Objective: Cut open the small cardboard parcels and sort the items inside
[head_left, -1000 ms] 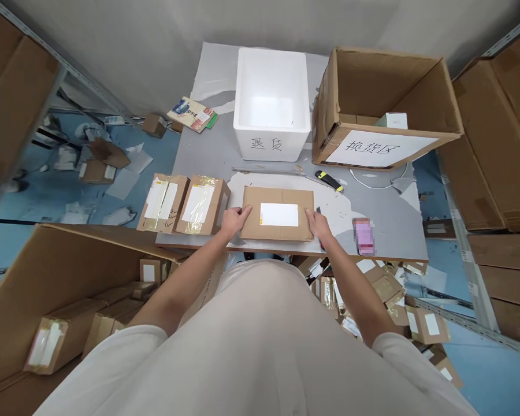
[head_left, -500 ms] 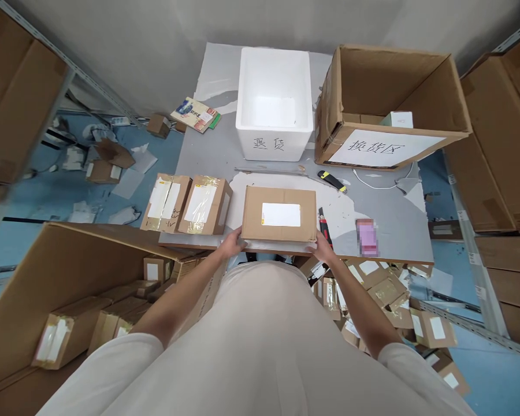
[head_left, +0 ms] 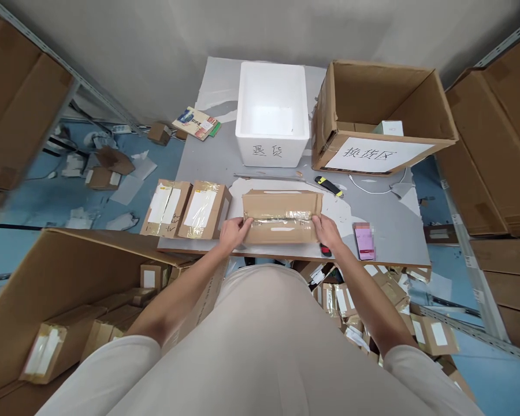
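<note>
A cardboard box (head_left: 281, 203) is held at the table's front edge, its clear-taped seam facing up. My left hand (head_left: 234, 233) grips its left end, thumb on top near the seam. On the right end, my right hand (head_left: 329, 232) closes around the box in the same way. Below the right hand pokes out the end of a red-and-black utility knife (head_left: 325, 250), the rest covered. Two taped boxes with white labels, the nearer one (head_left: 203, 211) close to my left hand, stand to the left. A phone (head_left: 364, 241) with a pink screen lies right of my right hand.
A white foam box (head_left: 272, 151) and a large open carton (head_left: 394, 151), both with handwriting, stand at the table's back. A yellow-and-black cutter (head_left: 329, 186) lies before them. Booklets (head_left: 195, 122) rest back left. A big carton (head_left: 69, 245) of parcels stands lower left.
The box has been turned over in my hands: its white-labelled face is out of sight and the taped seam faces up. Both thumbs now press on top, and the red knife is mostly covered.
</note>
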Available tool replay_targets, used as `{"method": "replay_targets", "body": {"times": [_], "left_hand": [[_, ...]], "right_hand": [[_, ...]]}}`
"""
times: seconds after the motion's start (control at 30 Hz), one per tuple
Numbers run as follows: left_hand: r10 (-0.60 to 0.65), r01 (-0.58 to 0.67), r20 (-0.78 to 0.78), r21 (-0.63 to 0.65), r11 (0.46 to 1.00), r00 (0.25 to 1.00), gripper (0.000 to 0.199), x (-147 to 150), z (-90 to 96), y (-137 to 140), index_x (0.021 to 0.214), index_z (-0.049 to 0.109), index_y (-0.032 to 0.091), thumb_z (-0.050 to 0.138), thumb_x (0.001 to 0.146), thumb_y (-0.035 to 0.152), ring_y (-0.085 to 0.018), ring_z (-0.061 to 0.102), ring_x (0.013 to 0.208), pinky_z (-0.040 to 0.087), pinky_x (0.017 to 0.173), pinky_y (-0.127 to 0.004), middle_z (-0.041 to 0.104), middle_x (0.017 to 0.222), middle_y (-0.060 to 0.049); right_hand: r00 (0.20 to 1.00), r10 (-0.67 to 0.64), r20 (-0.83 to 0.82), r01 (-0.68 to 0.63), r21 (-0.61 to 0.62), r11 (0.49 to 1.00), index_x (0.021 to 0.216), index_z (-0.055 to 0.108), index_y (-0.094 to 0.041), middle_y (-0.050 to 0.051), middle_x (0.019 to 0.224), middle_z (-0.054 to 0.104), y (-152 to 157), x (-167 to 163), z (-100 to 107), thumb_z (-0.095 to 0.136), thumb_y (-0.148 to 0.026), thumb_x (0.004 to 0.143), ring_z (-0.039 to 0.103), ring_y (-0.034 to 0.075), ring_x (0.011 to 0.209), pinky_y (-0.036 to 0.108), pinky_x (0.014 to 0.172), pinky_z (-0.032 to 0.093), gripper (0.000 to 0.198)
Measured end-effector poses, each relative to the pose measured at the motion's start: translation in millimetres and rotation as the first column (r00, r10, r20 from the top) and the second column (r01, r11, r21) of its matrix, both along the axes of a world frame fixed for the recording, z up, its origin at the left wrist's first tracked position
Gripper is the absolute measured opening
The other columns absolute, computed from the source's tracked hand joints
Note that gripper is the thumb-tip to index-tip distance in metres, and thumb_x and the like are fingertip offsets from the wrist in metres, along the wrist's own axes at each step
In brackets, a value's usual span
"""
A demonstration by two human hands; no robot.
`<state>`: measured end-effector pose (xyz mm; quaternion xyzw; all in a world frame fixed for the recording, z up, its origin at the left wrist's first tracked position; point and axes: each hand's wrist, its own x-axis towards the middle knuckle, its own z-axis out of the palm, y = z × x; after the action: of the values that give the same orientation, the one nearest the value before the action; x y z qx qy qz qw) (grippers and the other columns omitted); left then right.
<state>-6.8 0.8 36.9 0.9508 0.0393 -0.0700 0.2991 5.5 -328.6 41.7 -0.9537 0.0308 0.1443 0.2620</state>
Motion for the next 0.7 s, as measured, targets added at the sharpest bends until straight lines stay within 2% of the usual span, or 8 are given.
{"method": "replay_targets", "body": {"times": [0.07, 0.13, 0.27, 0.37, 0.43, 0.53, 0.7], "left_hand": [[0.058, -0.058, -0.015, 0.029, 0.998, 0.998, 0.056, 10.1, 6.0, -5.5, 0.051, 0.049, 0.019, 0.039, 0.085, 0.062, -0.015, 0.043, 0.055, 0.025, 0.055, -0.027, 0.045, 0.050, -0.002], [0.095, -0.093, -0.061, 0.039, 0.995, 0.994, 0.058, 20.0, 6.2, -9.6, 0.049, 0.046, 0.019, 0.039, 0.084, 0.065, -0.015, 0.042, 0.054, 0.024, 0.054, -0.027, 0.044, 0.049, -0.002], [0.124, -0.120, -0.115, 0.040, 0.992, 0.986, 0.057, 32.5, 1.0, -12.6, 0.048, 0.046, 0.020, 0.041, 0.083, 0.065, -0.016, 0.044, 0.056, 0.023, 0.053, -0.027, 0.046, 0.049, -0.004], [0.101, -0.097, -0.115, 0.042, 0.994, 0.988, 0.057, 34.7, -0.4, -11.1, 0.049, 0.048, 0.020, 0.042, 0.082, 0.065, -0.017, 0.046, 0.057, 0.024, 0.054, -0.027, 0.049, 0.050, -0.004], [0.096, -0.091, -0.119, 0.049, 0.995, 0.988, 0.057, 35.6, -0.5, -9.5, 0.050, 0.049, 0.019, 0.041, 0.082, 0.066, -0.017, 0.047, 0.057, 0.024, 0.054, -0.028, 0.049, 0.051, -0.004], [0.085, -0.077, -0.126, 0.067, 0.995, 0.988, 0.058, 38.9, -1.1, -7.5, 0.050, 0.050, 0.019, 0.041, 0.081, 0.067, -0.018, 0.047, 0.057, 0.025, 0.054, -0.028, 0.049, 0.051, -0.004], [0.055, -0.046, -0.122, 0.080, 0.996, 0.991, 0.059, 43.3, -2.9, -5.3, 0.053, 0.054, 0.018, 0.040, 0.082, 0.067, -0.018, 0.049, 0.058, 0.027, 0.054, -0.028, 0.050, 0.052, -0.004]], "right_hand": [[0.998, 0.006, -0.067, -0.012, -0.088, 0.996, 0.095, 0.063, -0.013, 0.019, 0.099, 0.068, 5.0, 17.1, 11.6, 0.017, -0.056, 0.096, 0.062, 0.029, 0.097, 0.034, 0.081, 0.042, 0.063], [0.989, -0.014, -0.144, -0.006, -0.135, 0.991, 0.095, 0.064, -0.012, 0.022, 0.101, 0.068, 10.8, 30.8, 14.3, 0.016, -0.058, 0.095, 0.062, 0.030, 0.100, 0.033, 0.081, 0.041, 0.067], [0.979, -0.068, -0.194, 0.044, -0.125, 0.991, 0.101, 0.064, -0.011, 0.023, 0.107, 0.067, 16.2, 42.4, 5.1, 0.015, -0.062, 0.094, 0.061, 0.030, 0.104, 0.033, 0.083, 0.041, 0.072], [0.978, -0.093, -0.189, 0.084, -0.054, 0.995, 0.103, 0.063, -0.012, 0.022, 0.107, 0.067, 10.4, 39.4, -2.8, 0.017, -0.065, 0.092, 0.061, 0.030, 0.103, 0.034, 0.083, 0.042, 0.071], [0.978, -0.101, -0.184, 0.113, 0.054, 0.992, 0.105, 0.063, -0.013, 0.019, 0.107, 0.068, 2.9, 34.7, -7.4, 0.019, -0.067, 0.091, 0.061, 0.028, 0.102, 0.033, 0.083, 0.043, 0.071], [0.974, -0.118, -0.194, 0.162, 0.234, 0.959, 0.106, 0.064, -0.015, 0.014, 0.109, 0.068, -6.9, 27.3, -14.6, 0.021, -0.070, 0.089, 0.060, 0.024, 0.100, 0.032, 0.084, 0.044, 0.072], [0.969, -0.157, -0.191, 0.209, 0.292, 0.933, 0.100, 0.065, -0.016, 0.012, 0.104, 0.069, -8.0, 22.7, -25.4, 0.030, -0.072, 0.085, 0.060, 0.024, 0.098, 0.033, 0.086, 0.044, 0.068]]}}
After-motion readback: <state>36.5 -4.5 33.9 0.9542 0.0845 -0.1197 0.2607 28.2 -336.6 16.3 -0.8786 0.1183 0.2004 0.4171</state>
